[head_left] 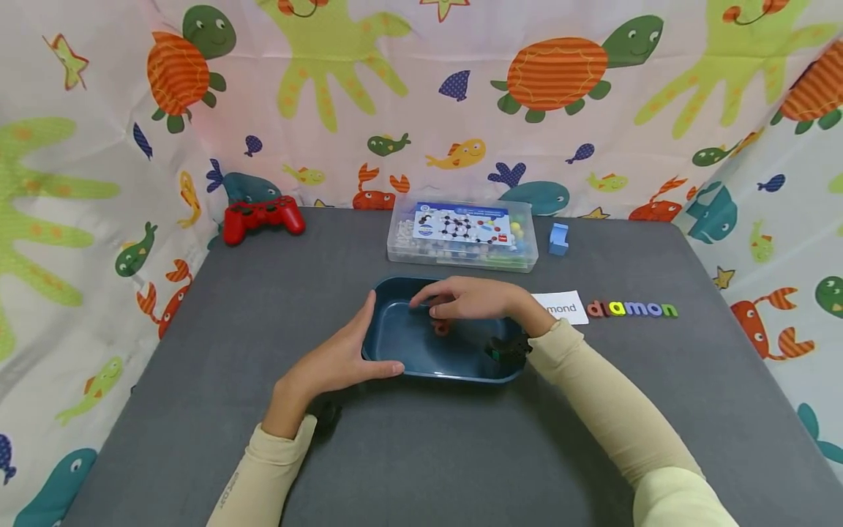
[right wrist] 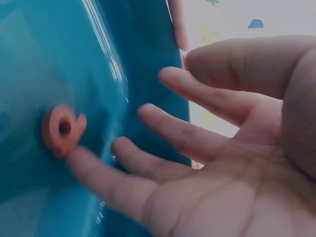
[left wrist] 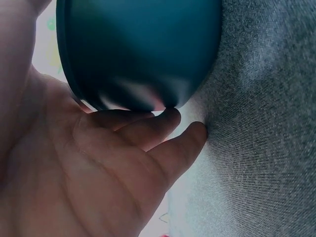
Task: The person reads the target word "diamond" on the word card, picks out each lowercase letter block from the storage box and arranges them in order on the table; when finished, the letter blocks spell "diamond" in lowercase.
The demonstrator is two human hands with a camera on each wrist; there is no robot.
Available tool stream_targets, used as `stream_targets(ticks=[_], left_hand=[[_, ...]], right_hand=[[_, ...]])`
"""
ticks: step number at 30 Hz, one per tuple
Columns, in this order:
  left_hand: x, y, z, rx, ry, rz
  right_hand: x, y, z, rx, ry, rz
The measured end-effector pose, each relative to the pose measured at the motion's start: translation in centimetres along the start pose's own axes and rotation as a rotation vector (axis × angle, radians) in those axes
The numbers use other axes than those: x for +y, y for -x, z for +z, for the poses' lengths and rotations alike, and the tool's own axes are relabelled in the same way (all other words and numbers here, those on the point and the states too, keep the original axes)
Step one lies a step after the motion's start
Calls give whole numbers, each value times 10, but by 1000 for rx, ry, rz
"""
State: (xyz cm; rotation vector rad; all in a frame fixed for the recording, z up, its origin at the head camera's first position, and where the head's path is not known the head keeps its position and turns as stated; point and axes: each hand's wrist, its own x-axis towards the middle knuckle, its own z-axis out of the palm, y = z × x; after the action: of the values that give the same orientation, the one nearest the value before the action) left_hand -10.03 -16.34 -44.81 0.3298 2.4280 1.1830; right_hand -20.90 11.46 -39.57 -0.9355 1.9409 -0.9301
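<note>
A dark blue tray lies on the grey table. My left hand holds its left end, thumb along the near rim; in the left wrist view the fingertips press the tray's outer wall. Over the tray's inside is my right hand, fingers spread and holding nothing. On the tray floor, a small orange-red plastic letter, shaped like a "d", sits right by the tip of one finger of the right hand.
Right of the tray, a white word card is partly behind the right wrist. Coloured letters spelling "diamon" line up beside it. A clear box of molecule-model parts, a light blue block and a red game controller stand behind.
</note>
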Motion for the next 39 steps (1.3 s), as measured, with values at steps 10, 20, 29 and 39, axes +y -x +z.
stream_targets(ticks=[10,20,29,39], left_hand=[[1,1,-2,-12,4,12],[1,0,-4,-15,8,19],[1,1,-4,-21,20,13],[1,1,-5,-23,22,18]], right_hand=[[10,-17,7,43,210,-72],[29,-20,9,17,332,-172],[31,-25,17,26,432,-194],[28,-28,21,38,476,-211]])
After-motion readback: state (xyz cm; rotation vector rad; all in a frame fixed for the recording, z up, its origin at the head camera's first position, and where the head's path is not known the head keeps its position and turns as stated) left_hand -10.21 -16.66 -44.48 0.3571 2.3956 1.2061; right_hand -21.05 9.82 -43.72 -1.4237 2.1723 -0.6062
